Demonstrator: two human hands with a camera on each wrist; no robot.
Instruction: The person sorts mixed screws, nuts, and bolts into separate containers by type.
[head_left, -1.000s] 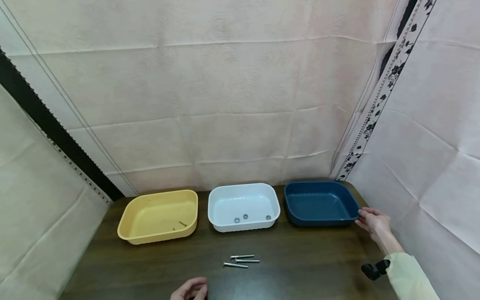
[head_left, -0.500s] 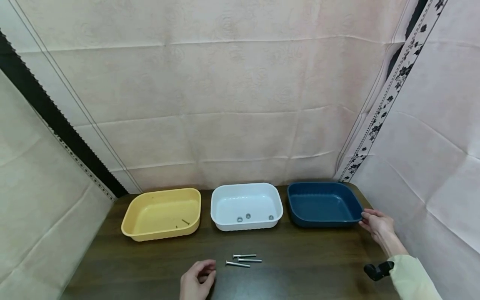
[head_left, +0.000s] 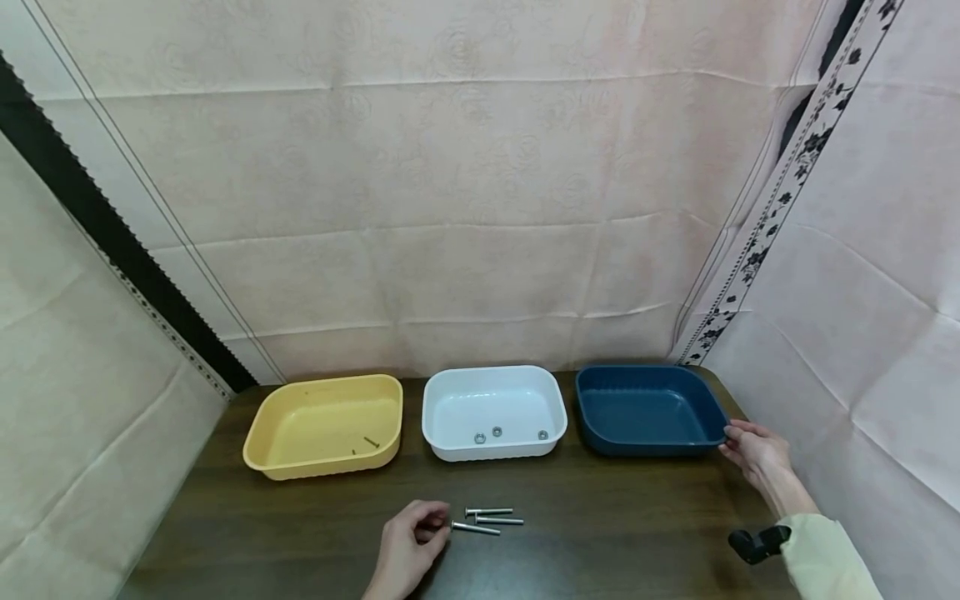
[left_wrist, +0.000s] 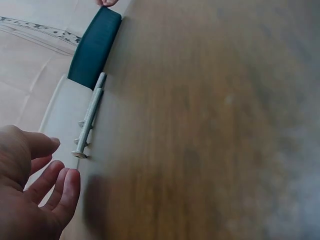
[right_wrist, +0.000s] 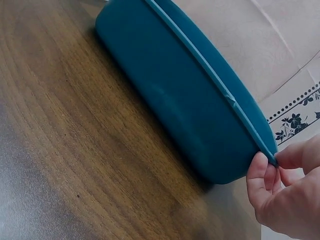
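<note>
Three silver bolts (head_left: 476, 528) lie close together on the table in the head view, all roughly sideways. Beside their heads is my left hand (head_left: 412, 542), thumb and fingers apart with nothing between them. The left wrist view shows that hand (left_wrist: 40, 180) just short of the nearest bolt (left_wrist: 86, 132). At the right, my right hand (head_left: 759, 457) pinches the near right corner of a dark blue plastic tray (head_left: 648, 448). In the right wrist view, thumb and fingers of the right hand (right_wrist: 287, 187) grip the rim of the blue tray (right_wrist: 165, 85).
A white tray (head_left: 495, 454) holding three nuts (head_left: 497, 432) stands in the middle. To its left, a yellow tray (head_left: 322, 473) contains small screws (head_left: 371, 442). Pale cloth (head_left: 450, 192) hangs behind and at both sides of the dark wooden table (head_left: 600, 517).
My left hand has come in from the lower edge, moving up and right to the bolts. The right hand keeps its grip on the blue tray. The head view has shifted slightly.
</note>
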